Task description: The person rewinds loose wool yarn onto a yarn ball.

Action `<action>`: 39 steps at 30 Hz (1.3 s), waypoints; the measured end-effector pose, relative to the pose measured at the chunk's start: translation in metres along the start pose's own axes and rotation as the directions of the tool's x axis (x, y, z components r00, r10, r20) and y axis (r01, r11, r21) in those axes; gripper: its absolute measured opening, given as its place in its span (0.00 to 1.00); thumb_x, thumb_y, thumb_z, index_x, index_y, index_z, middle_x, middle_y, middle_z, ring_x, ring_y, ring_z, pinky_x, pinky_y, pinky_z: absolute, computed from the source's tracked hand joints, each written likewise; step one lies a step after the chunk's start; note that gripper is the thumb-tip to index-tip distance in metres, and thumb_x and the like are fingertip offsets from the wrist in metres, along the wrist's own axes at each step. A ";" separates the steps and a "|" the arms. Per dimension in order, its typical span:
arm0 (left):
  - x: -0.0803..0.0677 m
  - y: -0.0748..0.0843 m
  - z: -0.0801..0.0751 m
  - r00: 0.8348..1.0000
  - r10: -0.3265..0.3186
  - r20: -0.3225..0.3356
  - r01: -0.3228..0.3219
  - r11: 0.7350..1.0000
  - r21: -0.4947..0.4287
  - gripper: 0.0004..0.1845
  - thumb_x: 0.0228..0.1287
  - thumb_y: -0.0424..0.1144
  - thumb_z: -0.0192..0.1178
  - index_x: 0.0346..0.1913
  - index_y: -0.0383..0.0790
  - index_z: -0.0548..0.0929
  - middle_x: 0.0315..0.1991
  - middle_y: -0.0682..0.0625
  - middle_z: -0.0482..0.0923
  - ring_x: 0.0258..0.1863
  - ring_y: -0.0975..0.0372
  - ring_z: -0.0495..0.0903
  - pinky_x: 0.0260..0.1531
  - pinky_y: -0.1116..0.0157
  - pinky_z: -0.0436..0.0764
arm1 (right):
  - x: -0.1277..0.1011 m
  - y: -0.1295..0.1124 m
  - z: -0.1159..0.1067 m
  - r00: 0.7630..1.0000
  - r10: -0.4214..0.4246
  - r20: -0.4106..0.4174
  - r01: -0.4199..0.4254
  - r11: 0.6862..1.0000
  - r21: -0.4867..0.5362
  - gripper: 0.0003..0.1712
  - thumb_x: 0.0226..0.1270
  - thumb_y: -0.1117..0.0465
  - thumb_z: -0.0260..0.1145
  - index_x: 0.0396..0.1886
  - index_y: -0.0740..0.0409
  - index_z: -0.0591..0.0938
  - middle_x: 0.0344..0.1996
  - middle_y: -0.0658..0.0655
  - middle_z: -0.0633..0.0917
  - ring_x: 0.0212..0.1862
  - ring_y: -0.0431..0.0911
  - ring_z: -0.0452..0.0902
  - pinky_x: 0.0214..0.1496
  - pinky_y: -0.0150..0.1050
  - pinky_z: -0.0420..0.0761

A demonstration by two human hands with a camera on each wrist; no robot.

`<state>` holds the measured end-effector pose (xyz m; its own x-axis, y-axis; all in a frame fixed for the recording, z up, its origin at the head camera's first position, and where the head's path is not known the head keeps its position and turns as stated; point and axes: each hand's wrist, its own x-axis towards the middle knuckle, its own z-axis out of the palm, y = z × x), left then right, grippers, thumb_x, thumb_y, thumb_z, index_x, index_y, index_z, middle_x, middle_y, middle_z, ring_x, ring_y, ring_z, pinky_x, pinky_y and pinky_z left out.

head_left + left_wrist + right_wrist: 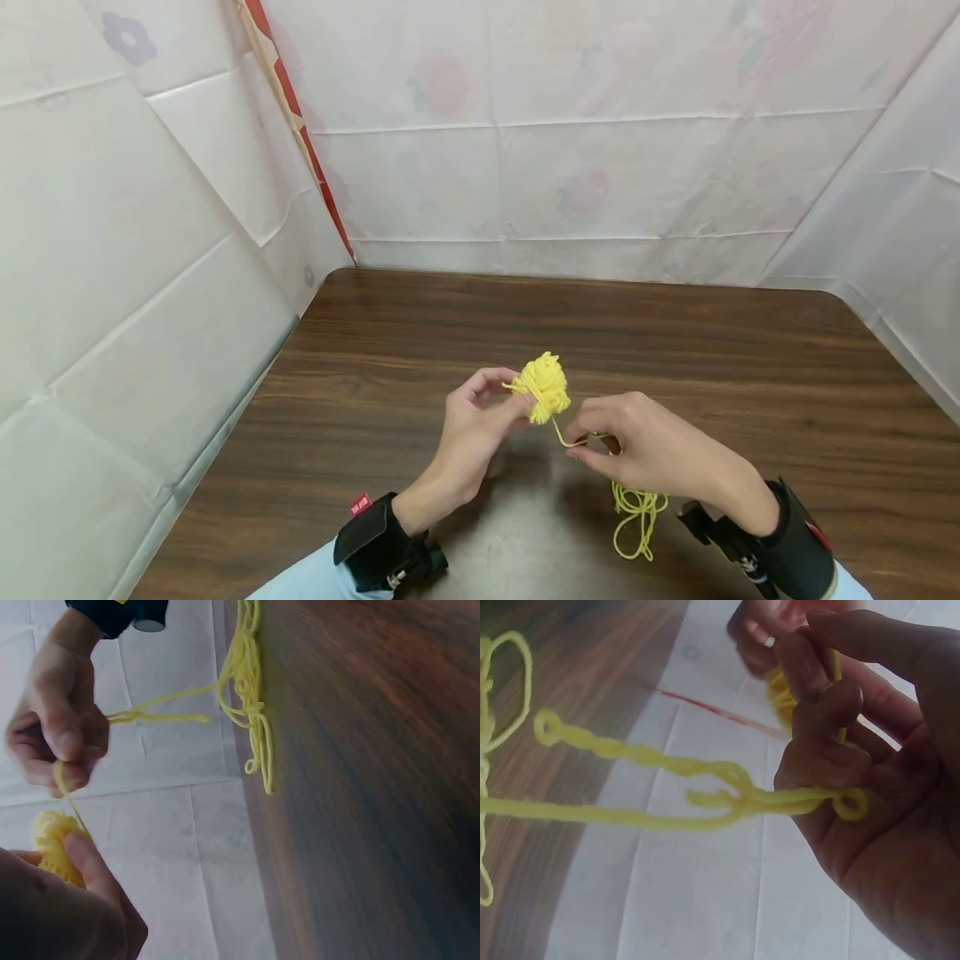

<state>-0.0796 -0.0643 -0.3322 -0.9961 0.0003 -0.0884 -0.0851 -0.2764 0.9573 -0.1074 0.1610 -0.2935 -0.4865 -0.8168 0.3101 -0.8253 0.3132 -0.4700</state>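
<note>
The left hand (468, 433) pinches a small yellow yarn ball (546, 387) above the wooden table (750, 358), fingers curled round it. The right hand (645, 450) sits close beside, thumb and fingers nipping the taut strand (558, 433) running down from the ball. I'd say the winding is well along: the ball is compact, fluffy, a bit lumpy. What's left is the loose tangle of yarn (637, 512) lying on the table under the right wrist, only a few loops of it, with kinked ends showing in the right wrist view.
</note>
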 end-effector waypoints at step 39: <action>-0.006 0.003 0.008 0.956 -0.018 0.292 -0.107 0.908 0.406 0.13 0.58 0.34 0.71 0.46 0.46 0.85 0.45 0.48 0.86 0.37 0.62 0.86 0.35 0.69 0.83 | 0.016 0.024 -0.031 0.802 -0.419 -0.426 0.283 0.894 -0.346 0.18 0.78 0.55 0.59 0.37 0.62 0.89 0.32 0.54 0.86 0.24 0.36 0.74 0.24 0.22 0.69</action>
<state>-0.0740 -0.0572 -0.3268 -0.9579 0.2864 -0.0213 0.0196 0.1393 0.9901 -0.1440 0.1700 -0.2740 -0.1668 -0.5798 0.7975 -0.9751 0.2168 -0.0464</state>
